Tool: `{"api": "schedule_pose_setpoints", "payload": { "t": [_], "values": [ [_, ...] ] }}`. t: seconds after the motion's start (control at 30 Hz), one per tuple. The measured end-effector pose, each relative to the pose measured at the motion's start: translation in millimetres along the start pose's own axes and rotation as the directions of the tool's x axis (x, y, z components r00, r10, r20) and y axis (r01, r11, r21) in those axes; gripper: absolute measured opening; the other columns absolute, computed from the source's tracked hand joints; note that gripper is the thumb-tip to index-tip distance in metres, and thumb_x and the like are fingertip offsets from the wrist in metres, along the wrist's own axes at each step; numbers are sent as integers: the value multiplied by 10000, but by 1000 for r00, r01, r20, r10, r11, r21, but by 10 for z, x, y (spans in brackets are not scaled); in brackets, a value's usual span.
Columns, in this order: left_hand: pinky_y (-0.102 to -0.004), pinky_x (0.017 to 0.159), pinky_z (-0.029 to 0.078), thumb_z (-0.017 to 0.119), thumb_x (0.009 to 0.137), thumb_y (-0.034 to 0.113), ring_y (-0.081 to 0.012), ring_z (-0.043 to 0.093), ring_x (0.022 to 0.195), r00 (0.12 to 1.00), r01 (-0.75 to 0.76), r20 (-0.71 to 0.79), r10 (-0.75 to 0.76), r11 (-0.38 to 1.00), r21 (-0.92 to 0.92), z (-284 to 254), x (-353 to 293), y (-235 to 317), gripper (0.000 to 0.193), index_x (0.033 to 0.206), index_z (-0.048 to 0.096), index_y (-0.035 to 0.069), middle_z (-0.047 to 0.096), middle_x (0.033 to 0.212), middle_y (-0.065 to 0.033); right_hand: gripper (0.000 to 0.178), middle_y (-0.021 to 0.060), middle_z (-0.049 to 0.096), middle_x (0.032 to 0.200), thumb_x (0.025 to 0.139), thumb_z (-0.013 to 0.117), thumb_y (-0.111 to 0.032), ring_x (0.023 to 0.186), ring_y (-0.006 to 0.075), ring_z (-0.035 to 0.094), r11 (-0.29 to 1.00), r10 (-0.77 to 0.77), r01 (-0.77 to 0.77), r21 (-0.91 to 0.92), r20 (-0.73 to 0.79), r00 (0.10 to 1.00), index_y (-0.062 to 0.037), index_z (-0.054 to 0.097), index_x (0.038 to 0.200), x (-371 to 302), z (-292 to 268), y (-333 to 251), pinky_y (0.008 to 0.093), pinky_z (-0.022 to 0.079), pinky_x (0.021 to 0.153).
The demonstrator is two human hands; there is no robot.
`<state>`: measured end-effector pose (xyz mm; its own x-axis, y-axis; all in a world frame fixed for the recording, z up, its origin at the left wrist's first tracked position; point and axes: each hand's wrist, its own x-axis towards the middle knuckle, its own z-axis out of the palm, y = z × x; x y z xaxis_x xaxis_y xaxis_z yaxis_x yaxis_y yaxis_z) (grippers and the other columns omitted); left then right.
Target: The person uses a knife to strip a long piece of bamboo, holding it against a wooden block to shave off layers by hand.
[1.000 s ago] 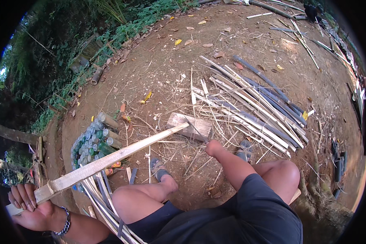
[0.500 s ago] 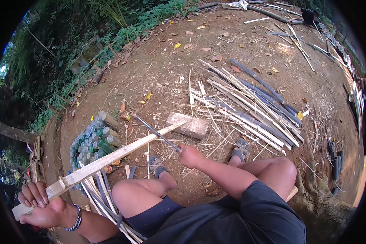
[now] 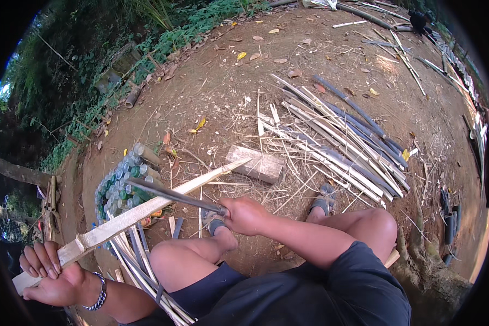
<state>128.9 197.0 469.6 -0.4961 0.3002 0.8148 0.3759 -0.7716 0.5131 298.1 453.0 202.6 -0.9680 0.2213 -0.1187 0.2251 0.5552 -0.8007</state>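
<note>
My left hand (image 3: 54, 277), a chain bracelet at its wrist, is closed around the near end of a long pale split bamboo strip (image 3: 111, 227). A raised node shows not far from those fingers. The strip slants away to the right, its narrow tip over a wooden block (image 3: 263, 165) on the ground. My right hand (image 3: 247, 215) grips a machete (image 3: 171, 194). Its dark blade points left and crosses over the strip's middle; whether the edge touches the bamboo I cannot tell.
A pile of bamboo strips (image 3: 337, 144) lies beyond my right foot. Several glass bottles (image 3: 122, 182) are stacked at the left. More strips (image 3: 141, 269) lean by my left knee. Shavings and leaves litter the dirt. Tree roots (image 3: 424, 255) rise at right.
My right hand has drawn the machete nearer and leftward, so the blade has moved from the strip's far part toward its middle. The left hand keeps its hold.
</note>
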Motion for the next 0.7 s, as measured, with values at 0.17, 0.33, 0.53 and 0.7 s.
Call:
{"api": "schedule_pose_setpoints", "payload": {
  "t": [0.17, 0.33, 0.53, 0.7],
  "values": [
    [-221, 440, 289, 355, 913, 705, -96, 324, 472, 999, 35, -16, -34, 999, 13, -15, 110, -76, 644, 719, 373, 92, 338, 640, -10, 183, 203, 656, 822, 861, 573, -172, 797, 381, 658, 917, 397, -393, 63, -216, 892, -44, 559, 991, 247, 299, 1524, 490, 518, 753],
    [-226, 445, 301, 321, 894, 743, -103, 331, 477, 996, 89, 6, -89, 995, 47, -140, 139, 66, 683, 719, 368, 84, 346, 648, -16, 229, 190, 670, 880, 898, 543, -153, 849, 345, 671, 983, 182, -182, 14, 17, 983, -54, 584, 1100, -21, 90, 126, 466, 533, 790],
    [-230, 451, 308, 213, 917, 736, -110, 333, 479, 996, 60, 66, -62, 998, 31, -153, 253, -12, 705, 709, 362, 80, 356, 650, -25, 187, 181, 673, 868, 876, 554, -148, 818, 367, 667, 895, 426, -441, -65, -172, 888, -49, 573, 1033, 281, 118, 1593, 472, 530, 750],
    [-235, 450, 304, 357, 961, 497, -113, 337, 472, 989, 136, 54, -137, 990, 36, -243, 264, 39, 492, 688, 355, 87, 348, 631, -33, 148, 170, 655, 836, 876, 550, -153, 817, 354, 666, 994, 103, -105, -5, -156, 982, -55, 547, 987, 270, 91, 452, 458, 532, 724]
  ]
}}
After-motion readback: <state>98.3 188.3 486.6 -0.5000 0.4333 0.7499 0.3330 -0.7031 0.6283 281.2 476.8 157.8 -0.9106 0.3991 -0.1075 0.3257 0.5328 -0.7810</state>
